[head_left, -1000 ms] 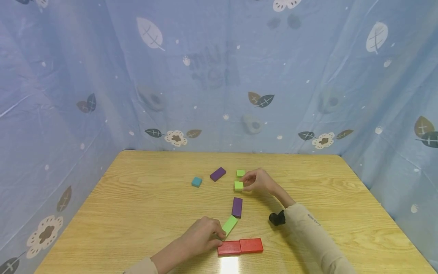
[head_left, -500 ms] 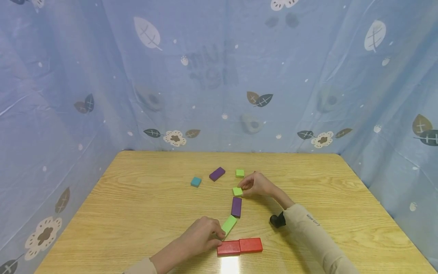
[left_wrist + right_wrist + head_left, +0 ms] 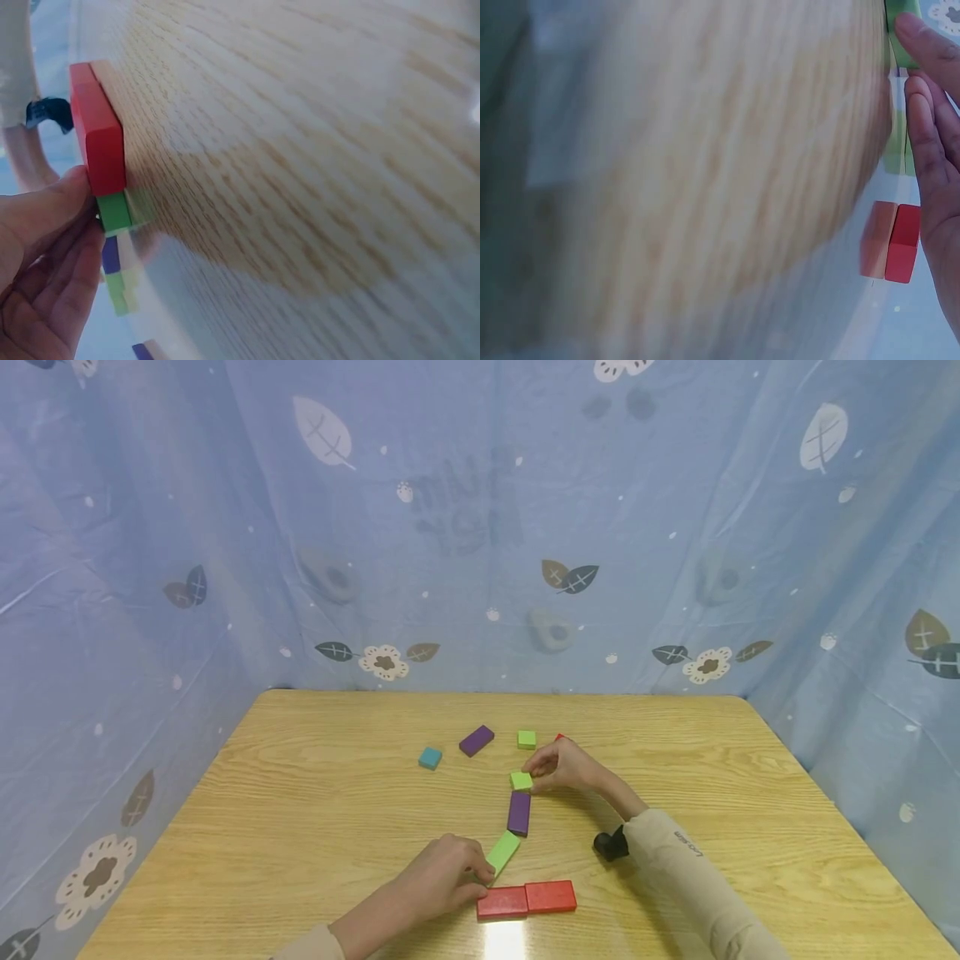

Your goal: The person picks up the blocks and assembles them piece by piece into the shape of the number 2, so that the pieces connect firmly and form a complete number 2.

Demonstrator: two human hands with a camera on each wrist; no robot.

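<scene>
The right hand (image 3: 567, 767) pinches a small green block (image 3: 521, 781); the left hand (image 3: 448, 870) touches a long green block (image 3: 504, 852), grip unclear.

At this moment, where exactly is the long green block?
In the head view, the long green block lies at lower centre, by the left hand, between the left red block and the nearer purple block.

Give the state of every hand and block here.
Left hand: touching long green block, left red block
Right hand: pinching nearer small green block
Long green block: flat, partly covered
Left red block: flat, touched
Right red block: flat, unheld
Nearer small green block: pinched
Nearer purple block: flat, unheld
Farther small green block: flat, unheld
Farther purple block: flat, unheld
Teal block: flat, unheld
Far red block: unheld, mostly hidden
</scene>
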